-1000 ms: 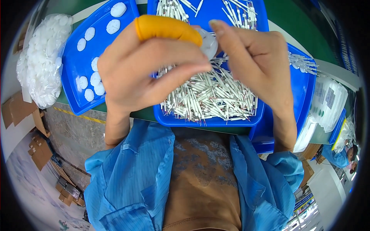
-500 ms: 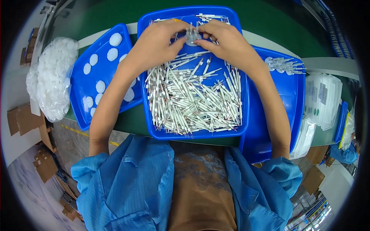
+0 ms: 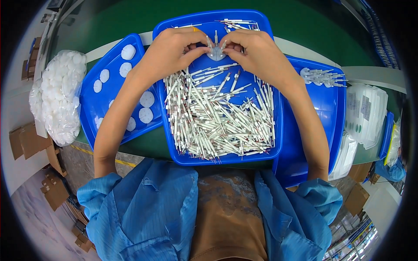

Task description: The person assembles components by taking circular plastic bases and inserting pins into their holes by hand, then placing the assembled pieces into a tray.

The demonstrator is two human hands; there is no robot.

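Over the far end of the middle blue tray (image 3: 225,161), my left hand (image 3: 170,50) and my right hand (image 3: 259,51) pinch a small pale round disc (image 3: 216,55) from either side. Slim sticks stand up from the disc, one at its far middle and one beside each hand's fingertips. Thumbs press at the disc's near side; the other fingers are curled and partly hidden. Below the hands, a heap of thin white sticks (image 3: 213,115) with dark, fine ends covers much of the tray.
Left, a blue tray (image 3: 89,124) holds several white round discs (image 3: 147,99), beside a clear bag of white discs (image 3: 58,98). Right, another blue tray (image 3: 305,143) carries several discs with sticks (image 3: 322,77). Clear plastic boxes (image 3: 365,113) stand beyond it.
Both hands and the disc sit slightly lower in the picture, and the fingertips have shifted around the disc's sticks. The trays appear shifted slightly as the view moved.
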